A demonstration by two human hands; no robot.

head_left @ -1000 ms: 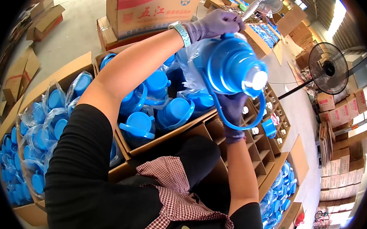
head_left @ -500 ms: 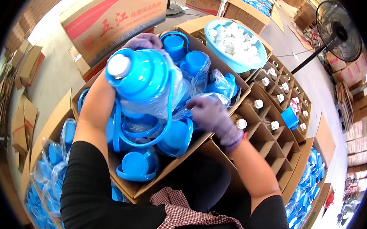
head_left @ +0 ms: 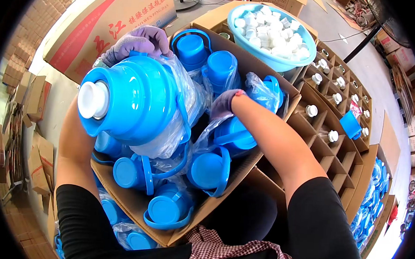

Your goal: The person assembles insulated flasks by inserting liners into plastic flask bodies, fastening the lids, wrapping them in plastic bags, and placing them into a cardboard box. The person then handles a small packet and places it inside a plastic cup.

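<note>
A large blue thermos flask (head_left: 143, 98) with a white stopper (head_left: 92, 100) lies tilted over the carton, its stopper towards the lower left. My gloved left hand (head_left: 138, 44) is closed on its far side, near the handle. Clear plastic bag (head_left: 162, 143) wraps the flask's lower part. My gloved right hand (head_left: 223, 105) is down in the carton (head_left: 235, 185), pinching stretched plastic bag beside the flask; its fingertips are partly hidden. Around both hands stand several blue flasks with lids and loop handles, such as one flask (head_left: 191, 49) at the back and another (head_left: 169, 207) in front.
A light blue basin (head_left: 267, 60) full of white stoppers sits behind the carton. To the right, a divided carton (head_left: 312, 149) holds several white-stoppered bottles and a blue cup (head_left: 350, 125). A large printed carton (head_left: 105, 25) stands at the back left. A fan stand (head_left: 362, 44) is at far right.
The flask has tipped further and come nearer, its stopper swinging left and down. My right hand has moved deeper among the flasks, its wrist bending. The view has shifted.
</note>
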